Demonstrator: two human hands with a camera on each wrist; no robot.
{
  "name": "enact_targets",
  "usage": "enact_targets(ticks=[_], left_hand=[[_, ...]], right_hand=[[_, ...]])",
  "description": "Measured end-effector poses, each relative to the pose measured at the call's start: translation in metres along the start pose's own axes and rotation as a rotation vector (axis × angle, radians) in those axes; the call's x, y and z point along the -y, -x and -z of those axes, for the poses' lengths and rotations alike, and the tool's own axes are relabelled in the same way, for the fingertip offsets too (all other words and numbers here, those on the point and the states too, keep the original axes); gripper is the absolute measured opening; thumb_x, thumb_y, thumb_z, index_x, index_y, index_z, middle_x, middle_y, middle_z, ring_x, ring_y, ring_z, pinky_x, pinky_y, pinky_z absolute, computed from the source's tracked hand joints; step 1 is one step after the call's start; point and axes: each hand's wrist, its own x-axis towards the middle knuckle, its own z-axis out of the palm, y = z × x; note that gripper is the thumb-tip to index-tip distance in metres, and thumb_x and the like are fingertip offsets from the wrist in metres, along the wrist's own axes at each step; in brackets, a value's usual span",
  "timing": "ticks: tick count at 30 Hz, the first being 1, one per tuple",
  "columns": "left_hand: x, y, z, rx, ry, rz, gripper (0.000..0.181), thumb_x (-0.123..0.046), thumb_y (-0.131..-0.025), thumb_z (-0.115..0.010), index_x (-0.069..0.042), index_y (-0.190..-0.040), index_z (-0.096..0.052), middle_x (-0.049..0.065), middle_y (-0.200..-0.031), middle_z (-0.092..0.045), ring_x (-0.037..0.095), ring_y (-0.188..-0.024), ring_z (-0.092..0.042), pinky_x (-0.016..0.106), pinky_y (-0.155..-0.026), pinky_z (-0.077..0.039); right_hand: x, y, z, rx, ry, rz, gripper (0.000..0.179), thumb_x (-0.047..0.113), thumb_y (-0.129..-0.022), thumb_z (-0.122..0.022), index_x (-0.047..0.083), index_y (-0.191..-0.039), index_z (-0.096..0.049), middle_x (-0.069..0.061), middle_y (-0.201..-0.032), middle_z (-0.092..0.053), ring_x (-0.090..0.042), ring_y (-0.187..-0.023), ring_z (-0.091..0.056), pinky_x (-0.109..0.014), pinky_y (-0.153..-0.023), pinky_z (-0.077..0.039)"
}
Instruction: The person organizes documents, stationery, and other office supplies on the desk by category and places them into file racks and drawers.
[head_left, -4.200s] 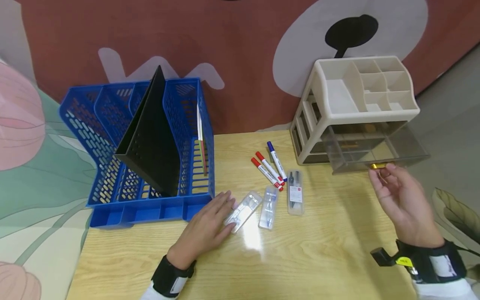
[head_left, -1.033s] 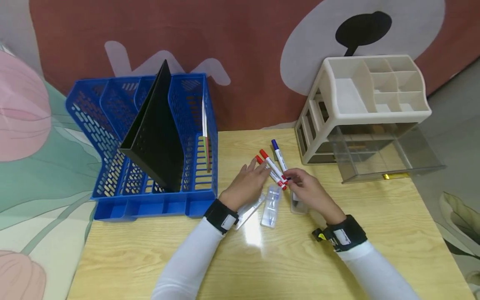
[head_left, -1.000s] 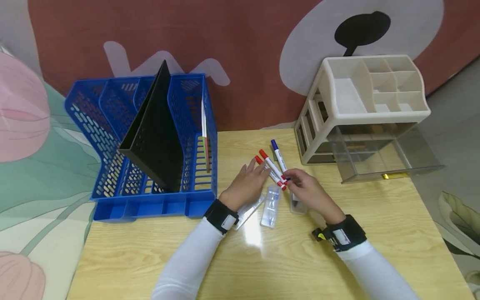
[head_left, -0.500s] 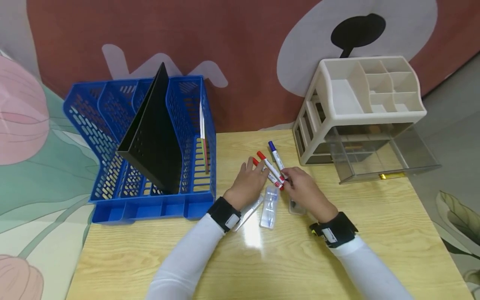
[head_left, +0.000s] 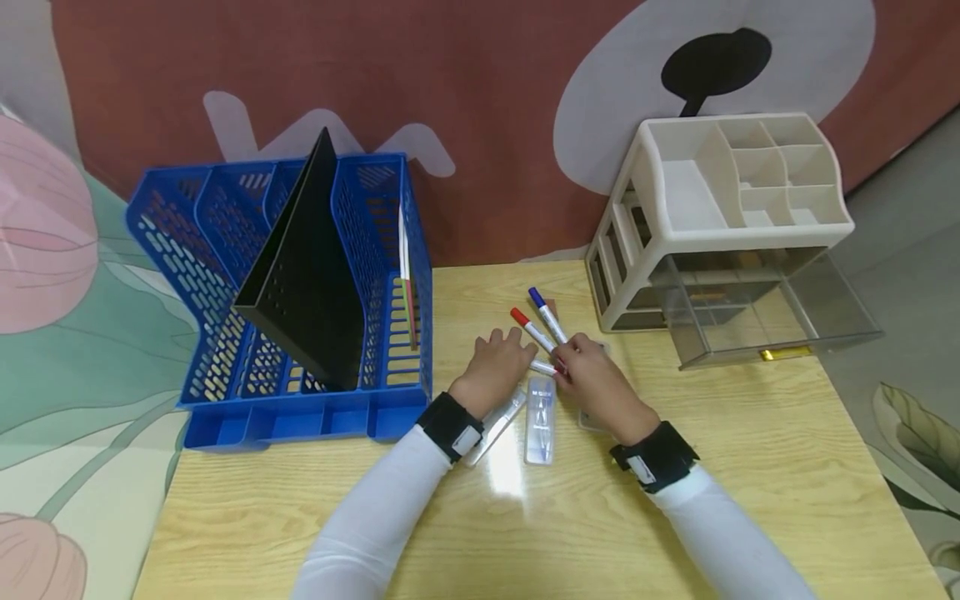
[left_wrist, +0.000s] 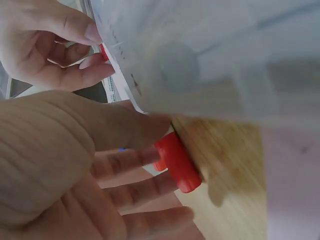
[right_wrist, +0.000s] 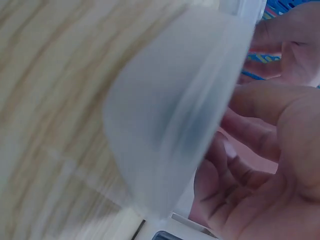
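Observation:
Centre table in the head view, my left hand (head_left: 491, 375) pinches the capped end of a red marker (head_left: 543, 367), its cap hidden there by the hand. The left wrist view shows the red cap (left_wrist: 181, 167) against the fingers, thumb over the barrel. At the marker's other end, the fingertips of my right hand (head_left: 596, 387) pinch it. A second red marker (head_left: 531, 329) and a blue marker (head_left: 547, 315) run under the right fingers; whether these are gripped too is hidden. Beneath and beside the hands lie clear plastic cases (head_left: 540, 425), one mostly covered by the right hand.
A blue perforated file rack (head_left: 300, 417) at the left holds a black folder (head_left: 315, 283) and slim pencil-like items (head_left: 407, 275). At the right stands a cream desk organizer (head_left: 690, 192), its transparent drawer (head_left: 772, 333) pulled out. A small brownish piece (head_left: 552, 307) lies behind the blue marker.
Since the oldest frame, my right hand has left the drawer's gold handle and come to the markers. Lately, one red marker has turned flatter between my hands, and the blue marker has shifted slightly left.

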Motion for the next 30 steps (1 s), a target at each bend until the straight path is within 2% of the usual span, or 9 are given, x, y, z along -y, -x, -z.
enact_targets(ticks=[5,8,12,15,18,22,25,30], left_hand=[[-0.002,0.002,0.001,0.025,0.046,0.008,0.029,-0.003,-0.097,-0.054,-0.012,-0.124,-0.06,0.015,-0.106,-0.06,0.025,-0.087,-0.056,0.034,-0.06,-0.06],[-0.001,0.003,0.0,0.024,0.056,-0.003,0.027,-0.003,-0.097,-0.054,-0.011,-0.122,-0.062,0.015,-0.105,-0.061,0.024,-0.087,-0.056,0.032,-0.06,-0.059],[0.001,0.005,-0.002,-0.007,0.084,-0.007,0.025,-0.003,-0.096,-0.056,-0.011,-0.119,-0.063,0.013,-0.103,-0.062,0.024,-0.085,-0.056,0.031,-0.061,-0.058],[0.003,0.009,-0.002,-0.044,0.14,-0.003,0.026,-0.001,-0.095,-0.056,-0.01,-0.119,-0.062,0.013,-0.103,-0.062,0.024,-0.085,-0.056,0.032,-0.061,-0.059],[0.005,0.015,0.0,-0.092,0.208,0.009,0.027,0.001,-0.094,-0.056,-0.008,-0.119,-0.061,0.012,-0.102,-0.062,0.023,-0.084,-0.056,0.033,-0.061,-0.058],[0.006,0.024,0.007,-0.181,0.292,0.033,0.024,-0.001,-0.093,-0.059,-0.006,-0.116,-0.061,0.009,-0.098,-0.061,0.021,-0.082,-0.056,0.032,-0.064,-0.058],[0.004,0.031,0.014,-0.233,0.359,0.047,0.025,-0.003,-0.093,-0.061,-0.006,-0.117,-0.06,0.007,-0.098,-0.061,0.018,-0.083,-0.056,0.031,-0.069,-0.058],[-0.003,0.04,0.024,-0.283,0.531,0.05,0.028,-0.005,-0.093,-0.062,-0.007,-0.121,-0.061,0.006,-0.099,-0.062,0.014,-0.086,-0.057,0.031,-0.076,-0.059]], right_hand=[[0.002,0.0,-0.001,-0.003,-0.002,0.014,0.016,0.007,-0.082,-0.074,0.002,-0.096,-0.071,-0.011,-0.089,-0.056,-0.024,-0.076,-0.053,-0.037,-0.063,-0.054],[0.002,0.0,-0.002,-0.001,-0.001,0.019,0.014,0.007,-0.082,-0.073,0.003,-0.095,-0.071,-0.011,-0.088,-0.056,-0.025,-0.078,-0.053,-0.038,-0.065,-0.053],[0.0,0.001,-0.001,-0.011,-0.039,-0.009,0.014,0.01,-0.084,-0.072,0.005,-0.097,-0.071,-0.01,-0.093,-0.056,-0.025,-0.083,-0.051,-0.04,-0.068,-0.05],[-0.002,0.002,0.002,-0.041,-0.134,-0.058,0.019,0.012,-0.085,-0.071,0.004,-0.102,-0.068,-0.011,-0.097,-0.058,-0.025,-0.083,-0.053,-0.04,-0.068,-0.052],[-0.003,0.002,0.007,-0.081,-0.322,-0.137,0.034,0.01,-0.086,-0.071,-0.001,-0.117,-0.061,-0.016,-0.102,-0.063,-0.026,-0.085,-0.06,-0.039,-0.07,-0.056],[-0.003,0.003,0.015,-0.113,-0.673,-0.289,0.052,0.012,-0.09,-0.068,-0.002,-0.134,-0.045,-0.02,-0.113,-0.062,-0.029,-0.093,-0.064,-0.03,-0.072,-0.059],[0.0,0.005,0.017,-0.116,-0.927,-0.359,0.052,0.015,-0.093,-0.065,-0.003,-0.135,-0.041,-0.02,-0.117,-0.058,-0.031,-0.1,-0.064,-0.028,-0.078,-0.06],[0.016,0.008,0.012,-0.114,-1.288,-0.396,0.047,0.013,-0.096,-0.061,-0.009,-0.132,-0.041,-0.012,-0.113,-0.06,-0.025,-0.102,-0.066,-0.037,-0.089,-0.056]])
